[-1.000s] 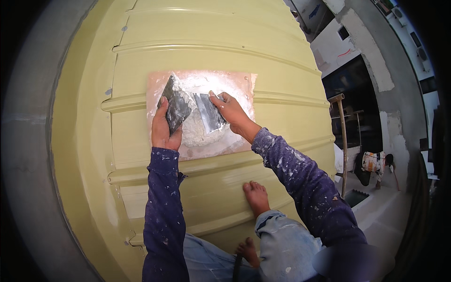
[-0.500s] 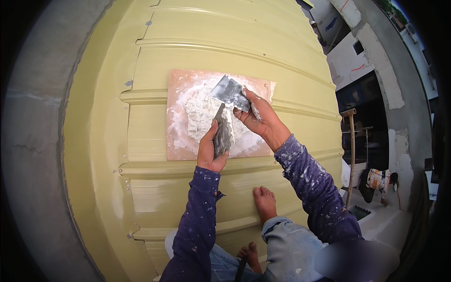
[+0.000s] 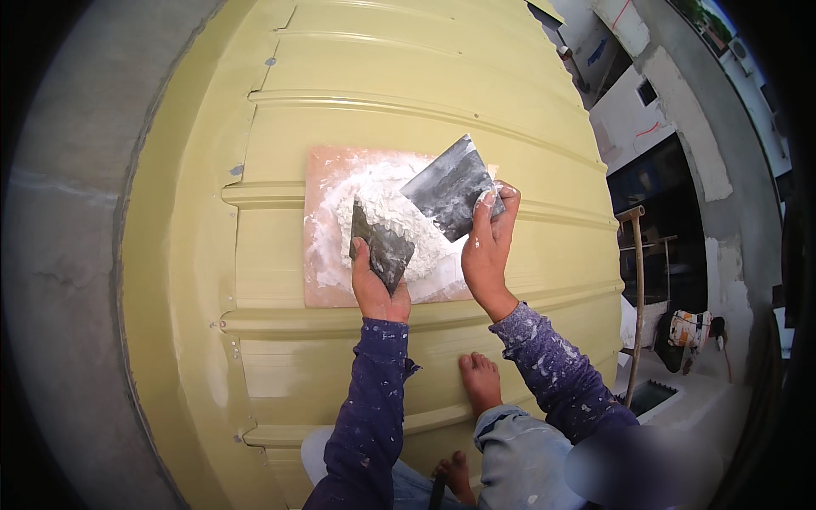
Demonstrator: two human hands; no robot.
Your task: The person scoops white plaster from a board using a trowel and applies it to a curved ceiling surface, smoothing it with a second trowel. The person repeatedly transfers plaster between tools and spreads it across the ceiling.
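My left hand [image 3: 376,285] grips a dark, flat putty knife [image 3: 387,251], its blade slanting up over the board. In my right hand [image 3: 490,251] is a second, wider putty knife [image 3: 452,189], held between thumb and fingers with its grey, white-smeared face showing. The two blades are apart, with a small gap between them. Behind and below them a mound of white putty [image 3: 387,197] lies on a pinkish square board [image 3: 321,289], whose surface is smeared white around the heap. White residue sticks to my right fingers.
The board rests on a ribbed yellow metal roof [image 3: 340,357]. A grey concrete wall [image 3: 68,255] runs along the left. My bare foot [image 3: 481,380] is on the roof, near the board. Past the right edge stand a wooden pole [image 3: 637,289] and a lower area with a patterned bag [image 3: 688,330].
The two putty knives have moved apart. My right hand turned its blade up and to the right; my left tilted its blade, showing more of the flat face. The view shifted slightly.
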